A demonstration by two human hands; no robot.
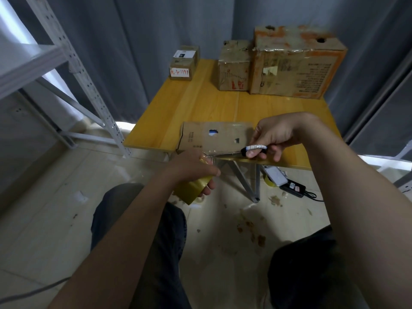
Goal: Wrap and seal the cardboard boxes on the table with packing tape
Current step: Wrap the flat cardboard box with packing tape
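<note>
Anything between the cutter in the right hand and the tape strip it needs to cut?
Nothing visible. The cutter in the right hand appears to meet the clear tape strip stretched between the flat box and the roll gripped by the left hand.

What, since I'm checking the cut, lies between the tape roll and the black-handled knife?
In the head view, a strip of clear tape runs from the tape roll, in the left hand, to the knife in the right hand.
</note>
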